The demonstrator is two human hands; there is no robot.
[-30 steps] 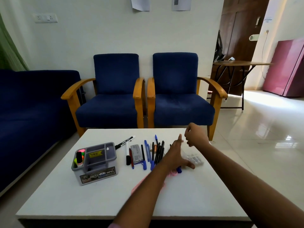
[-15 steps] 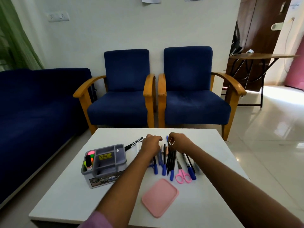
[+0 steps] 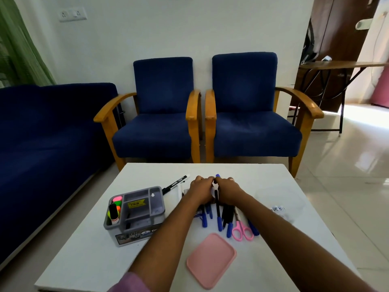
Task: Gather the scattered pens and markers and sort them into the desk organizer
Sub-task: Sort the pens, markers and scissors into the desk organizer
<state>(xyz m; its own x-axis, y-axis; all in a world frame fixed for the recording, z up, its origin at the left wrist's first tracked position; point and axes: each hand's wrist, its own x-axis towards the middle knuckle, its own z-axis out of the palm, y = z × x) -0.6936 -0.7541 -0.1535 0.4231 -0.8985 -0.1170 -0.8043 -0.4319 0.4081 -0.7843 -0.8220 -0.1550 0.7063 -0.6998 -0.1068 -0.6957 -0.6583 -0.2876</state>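
White rectangular table (image 3: 88, 245): carries all items. Grey plastic desk organizer (image 3: 134, 213), near left: highlighters and a black marker stand in its left compartment; remaining compartments look bare. Row of blue and black pens (image 3: 219, 216), centre, lying flat. Left hand (image 3: 200, 190) and right hand (image 3: 228, 191): knuckles touching, fingers curled down over the pens' far ends; actual grasp cannot be told. Black-and-white marker (image 3: 175, 184) lies apart, beyond the organizer. Pink-handled scissors (image 3: 242, 228) beside the pens. Pink rounded lid (image 3: 210, 259) nearest.
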